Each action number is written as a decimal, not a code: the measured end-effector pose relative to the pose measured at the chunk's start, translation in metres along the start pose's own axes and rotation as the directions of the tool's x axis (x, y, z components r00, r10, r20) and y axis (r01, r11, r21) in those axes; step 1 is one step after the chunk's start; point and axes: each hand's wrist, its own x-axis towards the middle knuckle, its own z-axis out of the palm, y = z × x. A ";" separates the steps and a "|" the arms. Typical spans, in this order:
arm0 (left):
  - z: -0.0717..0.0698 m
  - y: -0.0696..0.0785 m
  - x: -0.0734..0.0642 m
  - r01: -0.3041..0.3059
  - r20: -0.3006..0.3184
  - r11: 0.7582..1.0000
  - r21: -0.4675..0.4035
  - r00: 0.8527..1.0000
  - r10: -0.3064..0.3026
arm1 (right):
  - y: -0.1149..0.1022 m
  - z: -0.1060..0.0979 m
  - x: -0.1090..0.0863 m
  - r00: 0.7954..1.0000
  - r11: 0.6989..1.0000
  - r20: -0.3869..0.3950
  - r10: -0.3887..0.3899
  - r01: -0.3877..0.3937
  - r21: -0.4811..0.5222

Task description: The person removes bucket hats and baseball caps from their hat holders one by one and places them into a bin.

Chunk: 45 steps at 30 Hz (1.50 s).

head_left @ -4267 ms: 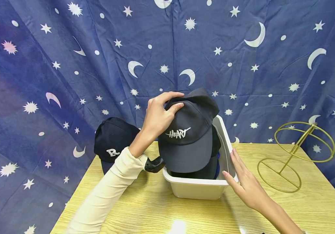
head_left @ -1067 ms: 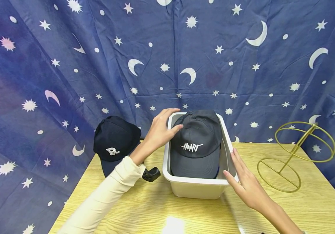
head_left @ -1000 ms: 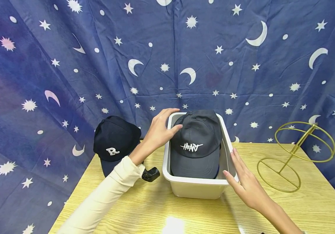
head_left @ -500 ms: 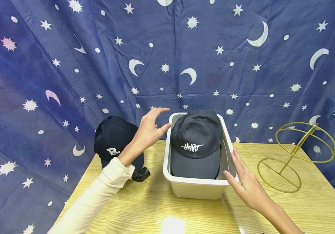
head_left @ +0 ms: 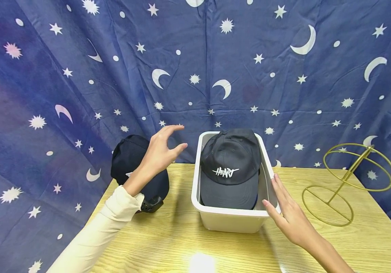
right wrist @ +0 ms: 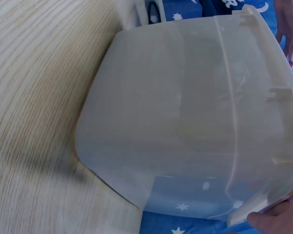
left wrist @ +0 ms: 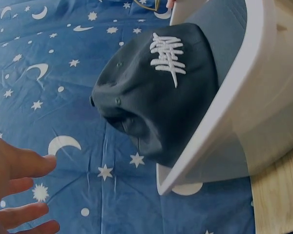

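A dark grey cap [head_left: 229,159] with white HEART lettering lies in the white plastic bin [head_left: 236,222], brim toward me, on top of other dark headwear. My left hand [head_left: 157,153] is in the air left of the bin, thumb and fingers spread apart around nothing; the left wrist view shows its fingers [left wrist: 27,163] well away from the cap. Behind that hand and wrist stands a black cap [head_left: 127,151], its white letter mostly hidden. My right hand [head_left: 292,218] rests with straight fingers on the bin's right rim, thumb at the front corner.
A gold wire stand [head_left: 343,178] with two rings stands on the wooden table [head_left: 168,242] to the right. A black device [head_left: 151,204] is at my left wrist. A blue curtain [head_left: 250,76] with stars and moons hangs behind the table.
My left hand lowered the HEART cap into the bin, let it go, then moved left in front of the black cap. My right hand has stayed at the bin's rim.
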 end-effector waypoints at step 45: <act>-0.050 -0.043 -0.023 0.118 -0.066 0.988 0.099 0.992 -0.112 | -0.001 0.001 -0.001 1.000 1.000 -0.013 -0.005 0.005 0.016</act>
